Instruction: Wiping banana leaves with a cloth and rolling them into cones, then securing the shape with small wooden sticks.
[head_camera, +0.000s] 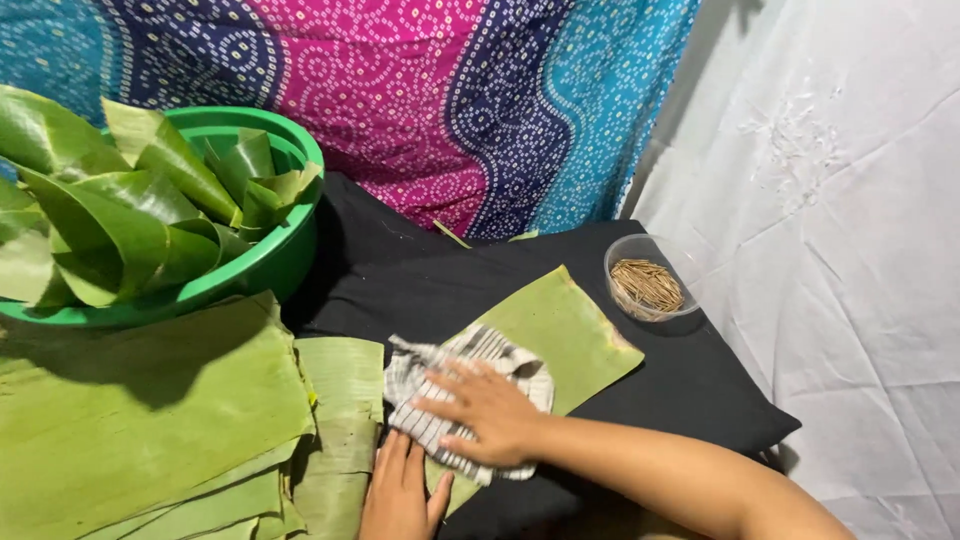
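A rectangular piece of banana leaf (560, 325) lies on a black cloth (690, 385). My right hand (490, 412) presses flat on a striped grey-and-white rag (500, 352) that rests on the near part of the leaf. My left hand (400, 490) lies flat with fingers together at the near left edge of that leaf, beside the rag, holding nothing.
A stack of large banana leaf sheets (150, 410) lies at the left. Behind it a green plastic basin (280, 255) holds folded leaves. A small clear bowl of thin sticks (648, 285) stands at the right. A patterned cloth (450, 90) hangs behind, a white sheet (850, 250) at right.
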